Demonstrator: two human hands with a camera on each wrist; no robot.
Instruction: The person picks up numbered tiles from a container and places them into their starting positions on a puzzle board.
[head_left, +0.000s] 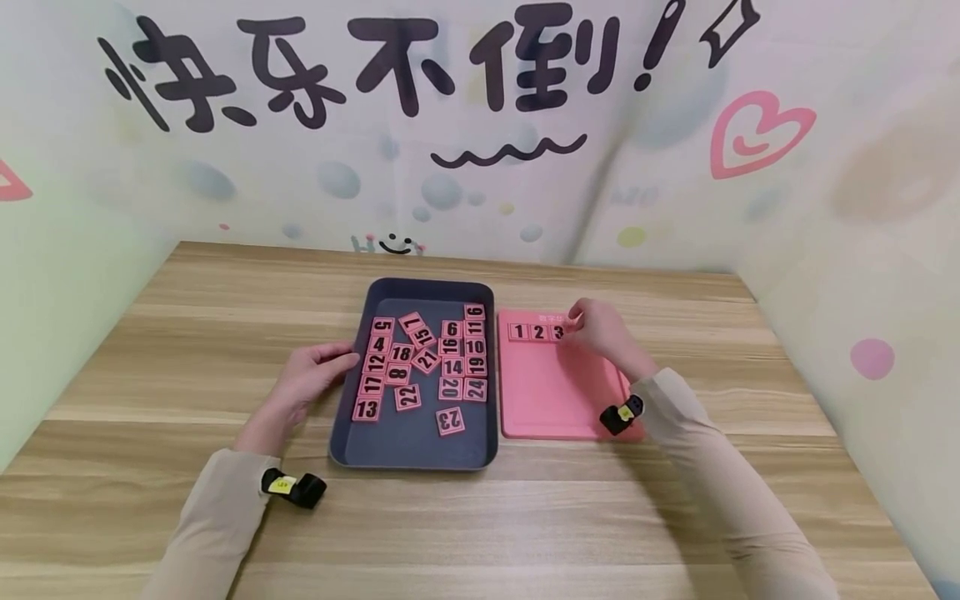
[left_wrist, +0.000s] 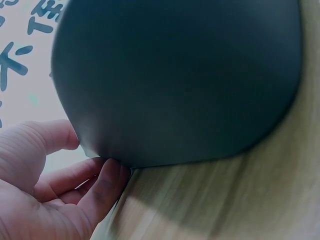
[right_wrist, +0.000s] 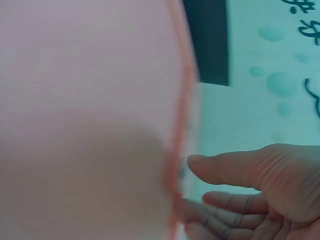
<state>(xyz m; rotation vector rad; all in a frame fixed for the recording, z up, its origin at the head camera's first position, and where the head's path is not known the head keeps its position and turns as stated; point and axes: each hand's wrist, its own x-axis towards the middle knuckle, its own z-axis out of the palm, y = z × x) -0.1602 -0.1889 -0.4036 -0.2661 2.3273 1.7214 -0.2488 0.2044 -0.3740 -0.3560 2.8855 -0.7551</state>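
Loose left hand (head_left: 306, 379) touches blue-grey rectangular tray (head_left: 408, 450); right hand (head_left: 606, 335), grip unclear from here, apparently seats pink square tile 3 (head_left: 557, 332); tile 4 (head_left: 379, 343) likely needed next.

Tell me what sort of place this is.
Likely a small recording booth: a printed backdrop closes in a wood-grain table, and black wrist cameras are strapped over the sleeves.

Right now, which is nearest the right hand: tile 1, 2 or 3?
Tile 3, the rightmost, by the right hand; tile 2 and tile 1 lie farther left.
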